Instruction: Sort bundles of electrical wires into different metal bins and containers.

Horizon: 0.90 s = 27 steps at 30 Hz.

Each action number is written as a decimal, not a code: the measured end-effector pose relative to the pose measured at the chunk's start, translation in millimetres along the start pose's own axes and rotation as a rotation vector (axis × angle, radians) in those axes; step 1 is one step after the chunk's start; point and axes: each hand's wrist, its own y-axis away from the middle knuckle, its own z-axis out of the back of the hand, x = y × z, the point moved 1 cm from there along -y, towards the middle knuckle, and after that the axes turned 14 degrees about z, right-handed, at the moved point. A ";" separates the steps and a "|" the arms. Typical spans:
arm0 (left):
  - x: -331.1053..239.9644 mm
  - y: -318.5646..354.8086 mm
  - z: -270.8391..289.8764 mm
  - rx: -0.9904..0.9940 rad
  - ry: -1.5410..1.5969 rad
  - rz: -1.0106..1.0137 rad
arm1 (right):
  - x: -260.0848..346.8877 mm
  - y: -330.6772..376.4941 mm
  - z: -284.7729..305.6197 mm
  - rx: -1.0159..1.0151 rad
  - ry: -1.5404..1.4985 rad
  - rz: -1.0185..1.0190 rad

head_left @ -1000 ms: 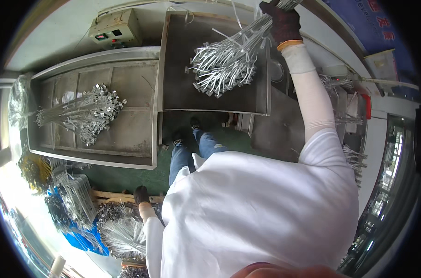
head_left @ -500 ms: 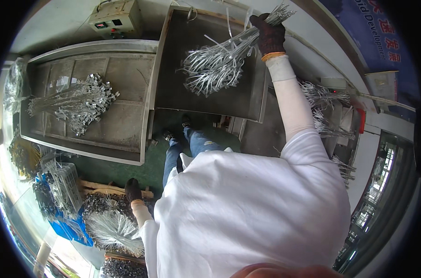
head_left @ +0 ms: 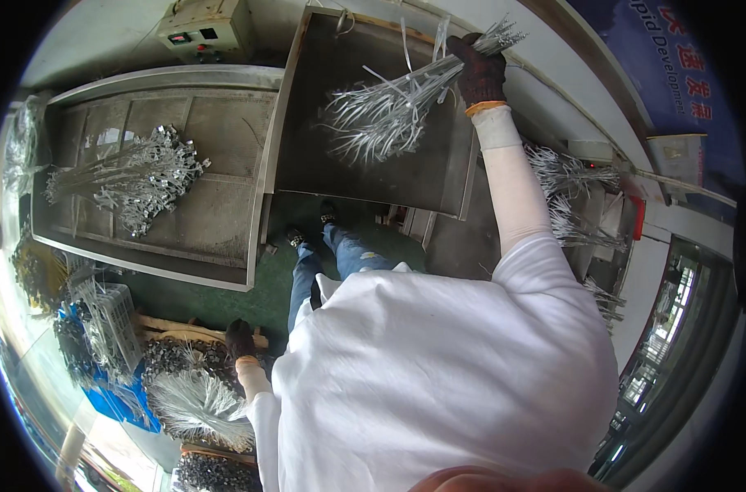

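My right hand, in a dark glove with an orange cuff, is closed around the narrow end of a bundle of silvery wire-like strips. The strips fan out to the left over a dark, metal-rimmed basin, and their loose ends are slightly blurred. My left hand, in a matching dark glove, hangs low at my left side, near a heap of pale wire strands. Its fingers are too dark and small to make out.
Another bundle of metal strips lies in a shallow framed mesh tray at left. A control box stands behind. More strip bundles lie at right. A white crate and a blue container stand lower left.
The loose ends of the bundle have swung and spread differently over the basin, while my right hand has stayed closed on it almost in place. My left hand has barely shifted.
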 end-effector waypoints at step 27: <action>-10.2 -1.1 -4.7 -0.033 0.049 0.045 | -34.3 4.3 -2.8 -0.023 -0.020 -0.028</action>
